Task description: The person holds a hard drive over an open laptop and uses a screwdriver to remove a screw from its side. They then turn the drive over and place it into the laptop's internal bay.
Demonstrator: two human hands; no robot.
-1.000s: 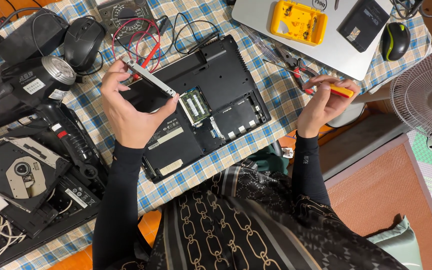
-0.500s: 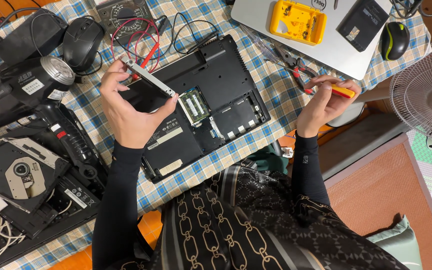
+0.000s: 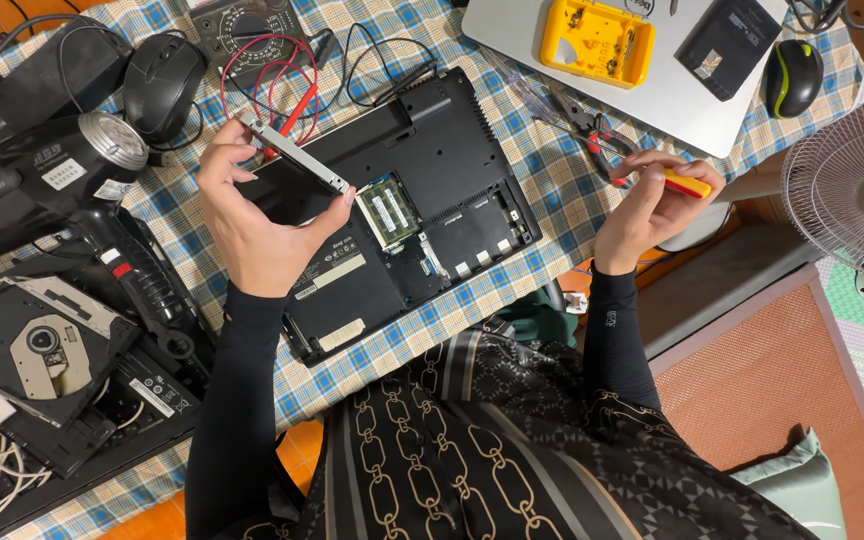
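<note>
My left hand [image 3: 252, 215] grips a flat black drive in a silver metal bracket [image 3: 297, 160], held tilted above the left part of an overturned black laptop [image 3: 432, 190]. The laptop's bottom cover is off and a green memory module [image 3: 387, 208] shows in its open bay. My right hand [image 3: 652, 205] rests at the table's right edge, closed on a screwdriver with a yellow and red handle [image 3: 690, 185].
A checked cloth [image 3: 552, 190] covers the table. Nearby lie a multimeter with red leads [image 3: 252, 40], a black mouse [image 3: 162, 85], a hot-air tool [image 3: 42, 175], an optical drive [image 3: 37, 350], a silver laptop [image 3: 672, 90] bearing a yellow case [image 3: 597, 40], pliers [image 3: 592, 130], and a fan [image 3: 852, 180].
</note>
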